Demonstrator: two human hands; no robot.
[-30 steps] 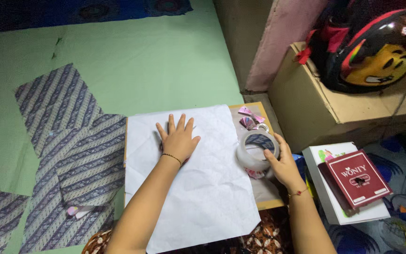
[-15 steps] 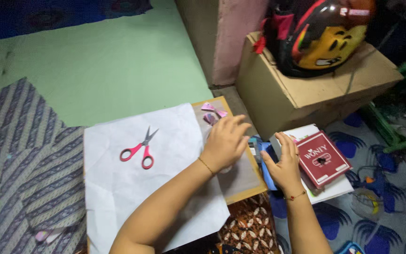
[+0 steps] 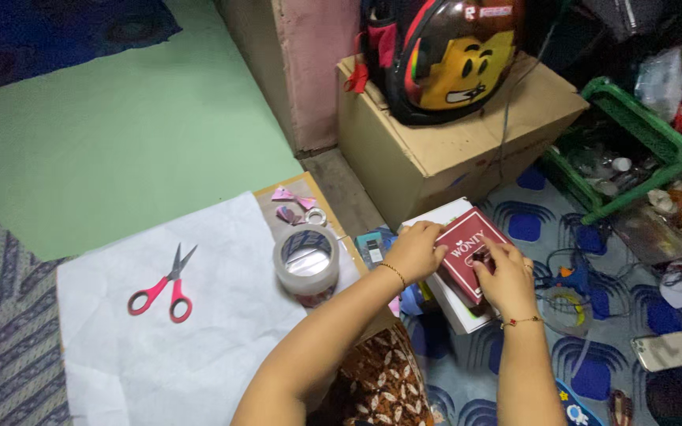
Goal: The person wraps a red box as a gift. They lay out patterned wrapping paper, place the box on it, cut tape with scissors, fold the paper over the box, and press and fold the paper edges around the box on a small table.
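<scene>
The red box [image 3: 474,251] is gripped by both the left hand [image 3: 415,251] and right hand [image 3: 505,276], fingers closed on it, beside the tape roll [image 3: 306,263].

A small dark red box [image 3: 467,254] lies tilted atop a white box [image 3: 445,304], under the fingers.
</scene>
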